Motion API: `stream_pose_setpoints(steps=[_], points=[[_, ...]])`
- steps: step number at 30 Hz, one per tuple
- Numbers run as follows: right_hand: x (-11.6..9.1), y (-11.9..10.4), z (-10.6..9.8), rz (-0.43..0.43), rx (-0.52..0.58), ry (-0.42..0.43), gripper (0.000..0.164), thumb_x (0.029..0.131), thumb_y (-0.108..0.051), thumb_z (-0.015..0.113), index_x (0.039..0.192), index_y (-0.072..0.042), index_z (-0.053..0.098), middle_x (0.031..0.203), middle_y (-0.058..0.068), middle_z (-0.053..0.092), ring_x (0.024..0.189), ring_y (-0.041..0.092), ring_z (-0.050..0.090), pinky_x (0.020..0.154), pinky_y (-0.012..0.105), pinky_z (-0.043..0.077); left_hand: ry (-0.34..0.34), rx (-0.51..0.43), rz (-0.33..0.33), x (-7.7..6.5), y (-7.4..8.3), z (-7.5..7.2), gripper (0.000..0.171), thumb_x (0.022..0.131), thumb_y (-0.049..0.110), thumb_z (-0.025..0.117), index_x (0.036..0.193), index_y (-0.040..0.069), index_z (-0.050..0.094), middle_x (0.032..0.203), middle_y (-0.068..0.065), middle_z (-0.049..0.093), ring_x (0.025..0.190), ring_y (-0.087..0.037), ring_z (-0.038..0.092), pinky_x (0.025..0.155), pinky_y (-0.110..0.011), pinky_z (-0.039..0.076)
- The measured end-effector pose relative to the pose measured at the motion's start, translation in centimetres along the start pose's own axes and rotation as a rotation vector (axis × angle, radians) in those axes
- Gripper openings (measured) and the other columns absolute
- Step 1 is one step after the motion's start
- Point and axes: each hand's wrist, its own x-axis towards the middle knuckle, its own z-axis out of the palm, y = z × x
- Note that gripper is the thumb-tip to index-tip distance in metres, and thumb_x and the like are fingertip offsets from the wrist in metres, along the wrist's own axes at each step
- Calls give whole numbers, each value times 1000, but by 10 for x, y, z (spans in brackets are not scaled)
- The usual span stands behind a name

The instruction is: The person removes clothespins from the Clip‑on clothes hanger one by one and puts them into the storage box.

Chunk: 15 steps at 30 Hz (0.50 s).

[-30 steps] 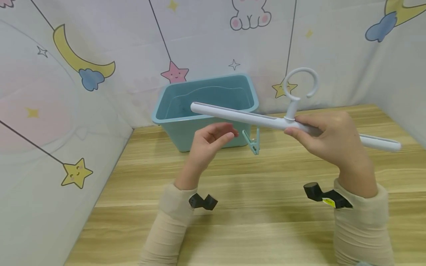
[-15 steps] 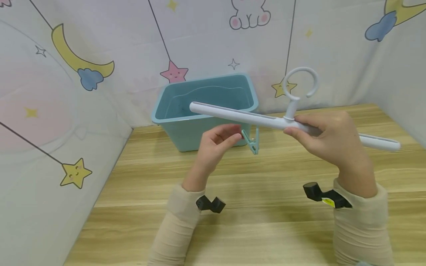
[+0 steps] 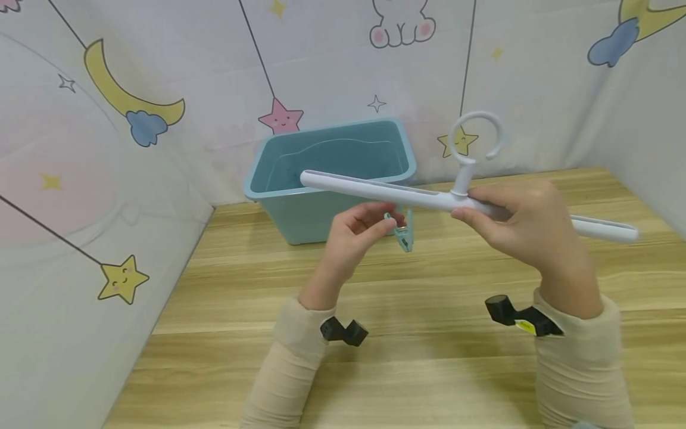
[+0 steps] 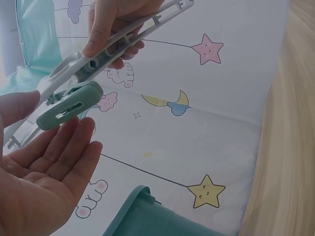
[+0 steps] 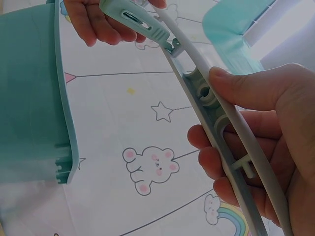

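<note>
My right hand (image 3: 522, 220) grips a white plastic hanger (image 3: 370, 189) just beside the base of its round hook, holding it slantwise above the table. A mint-green clothes clip (image 3: 405, 238) hangs below the bar on the hook's left side. At that clip my left hand (image 3: 351, 235) has its thumb on one handle and its fingers behind. In the left wrist view the clip (image 4: 71, 105) lies between the thumb and the stretched fingers. The hanger's underside (image 5: 204, 93), with its slots and pegs, shows in the right wrist view.
A blue-green plastic bin (image 3: 300, 217) stands at the back of the wood-grain table (image 3: 225, 333), behind the hanger's left end. White printed cloth (image 3: 214, 71) hangs along the back and sides. Both wrists wear small black cameras.
My left hand has moved right and its thumb and fingers have come onto the clip. The clip has turned slightly. The right hand and hanger have shifted a little left.
</note>
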Motion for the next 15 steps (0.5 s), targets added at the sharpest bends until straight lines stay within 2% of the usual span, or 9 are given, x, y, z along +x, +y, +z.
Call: stream_pose_setpoints(steps=[6, 11, 13, 15], points=[[1, -2, 1, -16, -17, -18, 58, 89, -60, 56, 79, -5, 76, 61, -1, 65, 51, 5, 48, 53, 17, 38, 6, -28, -45, -1, -1, 3, 36, 90, 0, 61, 116, -23, 51, 91, 9, 69, 88, -6, 64, 86, -25, 51], [1, -3, 0, -28, -36, -56, 61, 90, -59, 54, 80, -3, 75, 62, 0, 67, 50, 6, 50, 52, 18, 39, -21, -76, -34, -3, -5, 5, 44, 91, 11, 67, 116, -22, 51, 92, 5, 68, 87, -9, 66, 85, -26, 51], [1, -3, 0, -37, -40, -56, 62, 90, -59, 54, 79, -2, 75, 63, 1, 68, 50, 6, 51, 51, 19, 40, -35, -96, -26, -3, -7, 7, 44, 91, 16, 69, 114, -18, 55, 92, 4, 69, 88, -11, 68, 87, -28, 51], [1, -2, 1, -45, -40, -51, 62, 90, -60, 53, 79, -3, 75, 62, 0, 67, 50, 6, 51, 50, 19, 40, -44, -109, -23, -3, -8, 8, 40, 88, 26, 72, 109, -8, 63, 91, 4, 70, 89, -12, 68, 88, -31, 51]])
